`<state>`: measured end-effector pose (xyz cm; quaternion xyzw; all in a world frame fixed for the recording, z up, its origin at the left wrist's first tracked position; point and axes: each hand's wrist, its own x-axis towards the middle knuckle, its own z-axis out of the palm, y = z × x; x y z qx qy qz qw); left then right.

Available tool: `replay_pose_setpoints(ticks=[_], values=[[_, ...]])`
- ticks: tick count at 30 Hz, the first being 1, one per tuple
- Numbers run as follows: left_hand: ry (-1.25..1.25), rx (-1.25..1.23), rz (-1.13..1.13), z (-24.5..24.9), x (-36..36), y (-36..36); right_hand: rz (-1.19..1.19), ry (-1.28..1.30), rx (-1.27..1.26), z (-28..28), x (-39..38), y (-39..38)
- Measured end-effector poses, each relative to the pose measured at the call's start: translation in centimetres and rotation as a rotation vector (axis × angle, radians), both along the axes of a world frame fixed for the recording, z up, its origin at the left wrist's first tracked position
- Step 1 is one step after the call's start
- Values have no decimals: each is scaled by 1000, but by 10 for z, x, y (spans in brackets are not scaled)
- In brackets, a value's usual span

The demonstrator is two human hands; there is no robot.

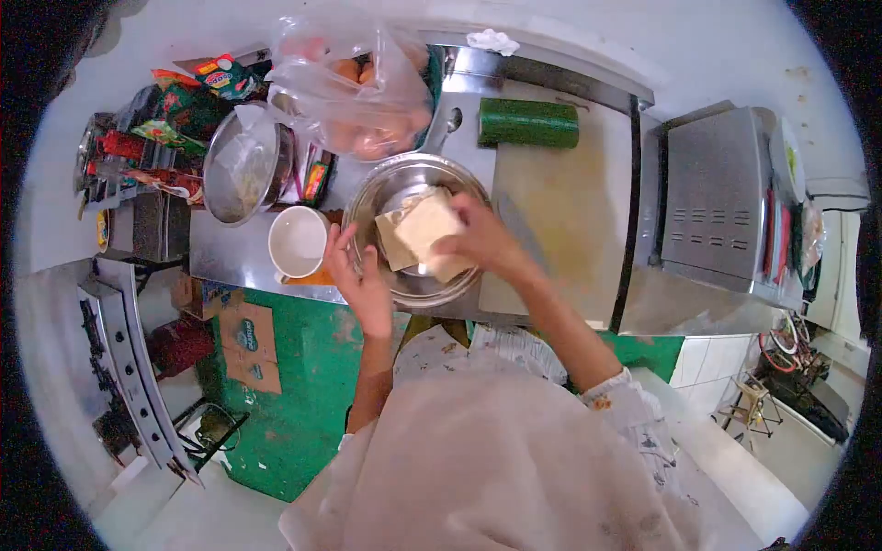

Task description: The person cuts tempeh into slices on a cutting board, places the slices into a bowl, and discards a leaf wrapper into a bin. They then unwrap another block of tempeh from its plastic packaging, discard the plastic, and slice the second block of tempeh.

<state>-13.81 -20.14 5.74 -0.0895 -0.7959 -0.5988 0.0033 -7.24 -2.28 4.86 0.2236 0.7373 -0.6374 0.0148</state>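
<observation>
A steel bowl (418, 163) stands at the middle of the counter with several pale tofu blocks in it. My right hand (478, 237) reaches over the bowl's right side, its fingers closed on the edge of the top tofu block (427, 227). Another tofu block (393, 243) lies beneath and to the left of it. At the left rim of the bowl is my left hand (360, 286), open, with fingers spread and nothing in them. A white mug (299, 242) stands just left of that hand.
Right of the bowl lies a cutting board (588, 220) with a thick green cucumber-like vegetable (530, 123) at its far end. A spoon (453, 124) and a plastic bag of eggs (367, 110) are behind the bowl. A metal basin (243, 165) stands left, a metal appliance (712, 197) right.
</observation>
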Motion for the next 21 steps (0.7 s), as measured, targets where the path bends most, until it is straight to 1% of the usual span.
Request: replay_pose_setpoints(ticks=[1,3,5,7,9,10,12,14,16,17,19,21], values=[[-17,-8,-7,3,-3,-2,-4,-1,0,-3,-10,-12],[-4,9,-25,3,-9,-7,138,-103,132,-4,-24,-31],[4,33,-46,2,-14,-10,147,-158,177,-1,-27,-43],[-1,-87,-51,3,-18,-15,154,-219,222,-4,-21,-49],[15,-102,-73,1,-21,-15,83,-24,731,-14,-12,-53],[37,-124,-88,0,-22,-16,-73,49,739,4,-7,-47],[50,-99,-98,-8,-27,-16,-31,-198,724,40,0,-12],[66,-76,-111,-11,-28,-12,-342,-22,750,-3,31,33],[63,-45,-120,-10,-29,-5,-307,-61,871,-28,62,77],[63,-42,-128,-9,-29,-2,-314,-64,875,-35,75,86],[81,-92,-173,-7,-29,4,-106,-128,1039,-48,94,96],[87,-73,-197,-8,-27,10,-117,-91,1027,-61,105,93]])
